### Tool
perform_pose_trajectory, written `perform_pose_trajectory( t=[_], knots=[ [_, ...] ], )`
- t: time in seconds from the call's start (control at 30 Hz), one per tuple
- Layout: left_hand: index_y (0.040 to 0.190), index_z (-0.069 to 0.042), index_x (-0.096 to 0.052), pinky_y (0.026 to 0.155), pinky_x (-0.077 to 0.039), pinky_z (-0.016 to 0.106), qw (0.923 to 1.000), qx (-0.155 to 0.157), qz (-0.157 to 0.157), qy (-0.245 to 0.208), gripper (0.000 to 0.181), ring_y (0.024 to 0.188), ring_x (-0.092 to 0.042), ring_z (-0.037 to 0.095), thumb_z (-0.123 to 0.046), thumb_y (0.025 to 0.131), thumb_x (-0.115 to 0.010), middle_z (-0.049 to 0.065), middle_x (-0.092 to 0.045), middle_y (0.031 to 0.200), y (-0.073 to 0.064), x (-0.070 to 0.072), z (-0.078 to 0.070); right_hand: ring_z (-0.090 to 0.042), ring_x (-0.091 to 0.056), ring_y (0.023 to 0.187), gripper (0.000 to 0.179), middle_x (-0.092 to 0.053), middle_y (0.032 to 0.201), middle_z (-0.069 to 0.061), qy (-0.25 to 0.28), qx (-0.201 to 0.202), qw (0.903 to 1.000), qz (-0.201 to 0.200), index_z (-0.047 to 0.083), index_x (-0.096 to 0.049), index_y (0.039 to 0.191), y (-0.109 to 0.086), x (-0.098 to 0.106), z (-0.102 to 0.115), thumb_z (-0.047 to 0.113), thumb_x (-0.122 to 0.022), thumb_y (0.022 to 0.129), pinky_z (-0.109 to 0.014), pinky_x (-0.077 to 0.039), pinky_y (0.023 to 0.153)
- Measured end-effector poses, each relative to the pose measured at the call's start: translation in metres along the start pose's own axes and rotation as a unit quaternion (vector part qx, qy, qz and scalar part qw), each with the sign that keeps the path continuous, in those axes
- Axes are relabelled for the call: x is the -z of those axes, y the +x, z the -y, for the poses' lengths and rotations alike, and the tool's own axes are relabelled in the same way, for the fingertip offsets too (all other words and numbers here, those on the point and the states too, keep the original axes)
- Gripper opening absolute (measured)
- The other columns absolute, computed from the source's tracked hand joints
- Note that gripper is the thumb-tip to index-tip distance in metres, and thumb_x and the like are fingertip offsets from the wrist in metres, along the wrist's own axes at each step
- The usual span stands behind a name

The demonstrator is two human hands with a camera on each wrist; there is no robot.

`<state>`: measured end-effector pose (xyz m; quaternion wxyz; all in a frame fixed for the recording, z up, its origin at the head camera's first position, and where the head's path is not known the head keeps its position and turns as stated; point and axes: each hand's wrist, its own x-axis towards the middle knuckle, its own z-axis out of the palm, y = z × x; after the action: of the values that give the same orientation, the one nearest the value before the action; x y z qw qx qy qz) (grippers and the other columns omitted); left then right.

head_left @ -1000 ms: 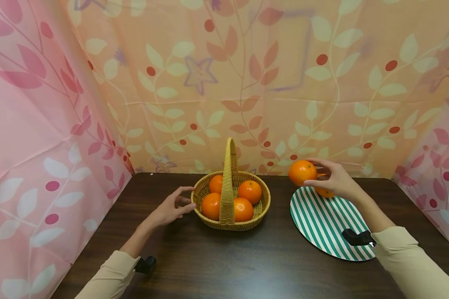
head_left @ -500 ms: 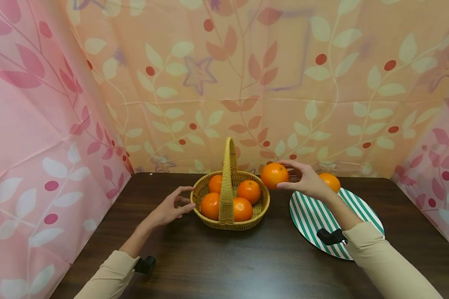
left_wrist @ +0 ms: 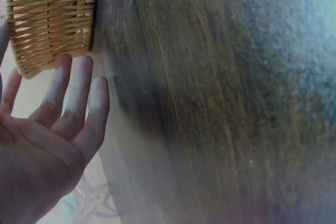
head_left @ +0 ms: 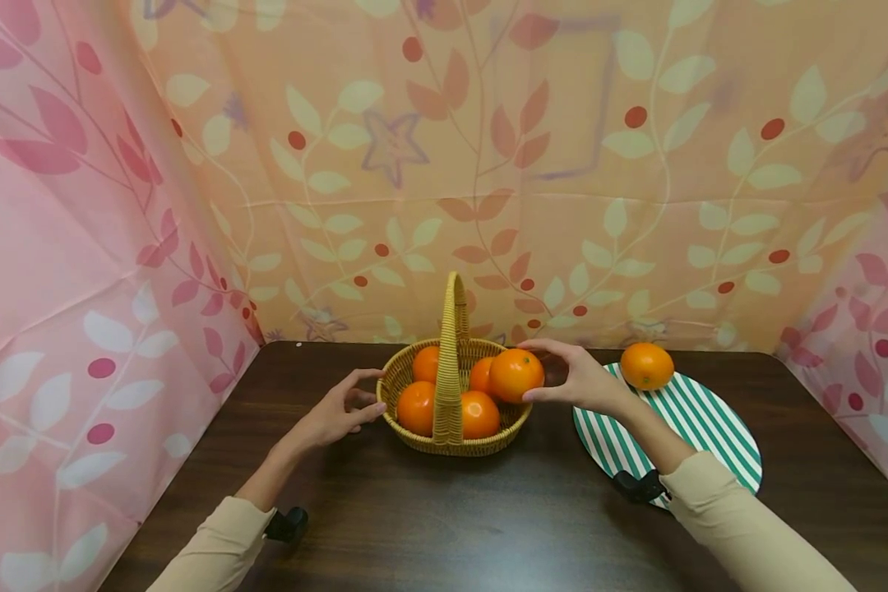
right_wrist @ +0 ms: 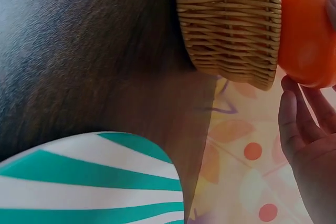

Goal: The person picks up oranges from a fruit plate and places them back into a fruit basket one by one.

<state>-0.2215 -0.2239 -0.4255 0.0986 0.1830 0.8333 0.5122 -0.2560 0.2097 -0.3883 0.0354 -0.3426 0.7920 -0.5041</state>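
In the head view my right hand (head_left: 580,382) grips an orange (head_left: 516,376) between thumb and fingers, over the right side of a yellow wicker basket (head_left: 481,447). The right wrist view shows this orange (right_wrist: 308,38) at the level of the basket rim (right_wrist: 280,24). Several other oranges lie inside, one partly hidden by the held one. My left hand (head_left: 340,413) is at the basket's left end, its fingertips at the rim and its fingers loosely spread. In the left wrist view the left hand (left_wrist: 50,135) holds nothing, beside the woven wall (left_wrist: 52,19).
A green-and-white striped oval placemat or board (head_left: 710,427) lies at the right, with one orange (head_left: 647,366) at its far edge. The basket's tall handle (head_left: 449,353) arches over its middle. Patterned cloth (head_left: 548,164) hangs behind the dark wooden table (head_left: 414,526).
My right hand has carried the orange left from above the striped oval to over the basket's right side, lowering it. The left hand and basket have stayed in place.
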Motion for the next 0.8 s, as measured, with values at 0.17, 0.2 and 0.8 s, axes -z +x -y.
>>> perform_pose_trajectory(
  t=[0.17, 0.2, 0.8],
  knots=[
    [0.153, -0.009, -0.037, 0.074, -0.055, 0.052, 1.0000, 0.000, 0.000, -0.008, 0.059, 0.099, -0.067, 0.044, -0.017, 0.102, -0.066, 0.028, -0.061, 0.125, -0.001, 0.000, -0.001, -0.029, -0.066, 0.105, 0.070, -0.063, 0.126, -0.012, -0.003, -0.001, 1.0000, -0.001, 0.008, -0.056, 0.142, -0.003, -0.001, 0.000, 0.009, -0.089, 0.080, -0.039, -0.055, 0.085],
    [0.153, -0.009, -0.037, 0.073, -0.055, 0.052, 0.9999, 0.000, 0.000, -0.010, 0.059, 0.099, -0.067, 0.043, -0.017, 0.102, -0.066, 0.028, -0.061, 0.125, 0.000, 0.000, -0.001, -0.029, -0.066, 0.105, 0.070, -0.063, 0.126, -0.012, -0.001, -0.001, 1.0000, 0.003, 0.008, -0.056, 0.142, -0.003, -0.001, 0.000, 0.009, -0.089, 0.080, -0.040, -0.055, 0.085],
    [0.153, -0.009, -0.037, 0.074, -0.055, 0.052, 1.0000, -0.001, 0.002, -0.007, 0.059, 0.099, -0.067, 0.043, -0.018, 0.102, -0.067, 0.028, -0.060, 0.126, 0.000, 0.000, 0.001, -0.030, -0.069, 0.095, 0.037, -0.069, 0.115, -0.012, -0.049, 0.005, 0.9983, -0.033, 0.004, -0.066, 0.123, -0.031, 0.040, -0.005, 0.003, -0.080, 0.088, -0.034, -0.056, 0.078]
  ],
)
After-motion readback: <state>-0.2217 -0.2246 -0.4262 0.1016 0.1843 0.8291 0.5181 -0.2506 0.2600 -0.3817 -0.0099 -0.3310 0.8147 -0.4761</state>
